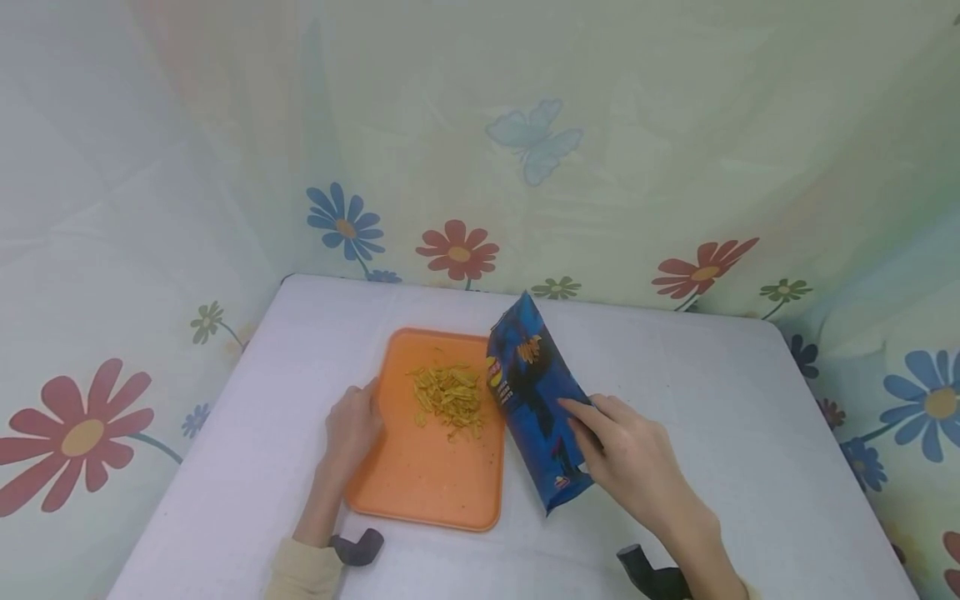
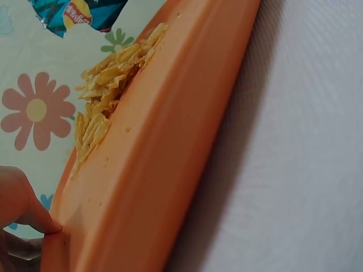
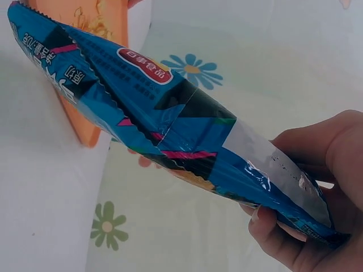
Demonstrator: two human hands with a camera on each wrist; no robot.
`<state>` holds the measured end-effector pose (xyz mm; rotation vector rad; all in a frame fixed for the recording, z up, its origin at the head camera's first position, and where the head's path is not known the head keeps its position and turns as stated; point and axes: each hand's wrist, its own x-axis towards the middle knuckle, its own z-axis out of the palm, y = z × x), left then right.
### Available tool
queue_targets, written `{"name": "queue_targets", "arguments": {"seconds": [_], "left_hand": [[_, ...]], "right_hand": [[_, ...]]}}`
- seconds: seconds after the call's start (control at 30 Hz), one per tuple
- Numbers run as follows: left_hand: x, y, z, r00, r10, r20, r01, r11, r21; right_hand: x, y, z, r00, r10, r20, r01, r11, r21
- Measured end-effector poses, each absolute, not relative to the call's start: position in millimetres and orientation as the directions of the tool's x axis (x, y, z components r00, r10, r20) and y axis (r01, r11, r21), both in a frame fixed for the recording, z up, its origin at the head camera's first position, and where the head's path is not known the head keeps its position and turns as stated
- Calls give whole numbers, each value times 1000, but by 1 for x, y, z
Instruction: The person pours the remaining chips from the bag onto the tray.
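An orange tray (image 1: 423, 492) lies toward the left of the table, with a heap of yellow potato chips (image 1: 448, 395) in its far half. My left hand (image 1: 354, 427) grips the tray's left edge; in the left wrist view the thumb presses on the rim and the other fingers are lower down. A blue chip bag (image 1: 536, 408) slants over the tray's right side, its top end pointing away from me. My right hand (image 1: 633, 454) holds the bag near its lower end, between thumb and fingers, as the right wrist view shows. The bag's opening is hidden.
A white cloth covers the table (image 1: 697, 417). Behind and at both sides hangs a curtain (image 1: 615, 167) printed with flowers and a butterfly. A dark wrist-worn piece (image 1: 360, 547) shows by the left wrist, another (image 1: 651, 575) by the right.
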<state>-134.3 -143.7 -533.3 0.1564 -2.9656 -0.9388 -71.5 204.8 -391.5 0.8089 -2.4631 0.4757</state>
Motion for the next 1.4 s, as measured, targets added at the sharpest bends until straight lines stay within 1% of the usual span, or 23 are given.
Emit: {"name": "queue_targets", "arguments": {"seconds": [0.2,0.57,0.73,0.9,1.07,1.2,1.4], "left_hand": [[-135,-144,-533,-994,-106,-11,-94,816,571],[-135,-144,-535,-993,-119,-9,-103,815,570],[-135,-145,-535,-994,-110,-19,-101,812,575],[-135,-145,-535,-994,-107,-20,-99,812,575],[-136,-145,-536,-994,-113,-12,-99,815,571],[-136,-145,-537,-993,-116,-7,-99,814,572],[-136,-145,-538,-994,-104,-14,-93,815,571]], "right_hand": [[-71,212,-397,-714,-407,570,-587,791,-171],[-66,228,-404,-777,-307,549,-468,866,-177],[-64,236,-408,-792,-273,546,-425,889,-173],[-64,246,-412,-797,-257,546,-390,910,-141],[-63,256,-415,-783,-259,566,-371,924,-91],[-64,264,-415,-774,-253,580,-365,927,-82],[-65,273,-414,-781,-232,580,-337,938,-78]]}}
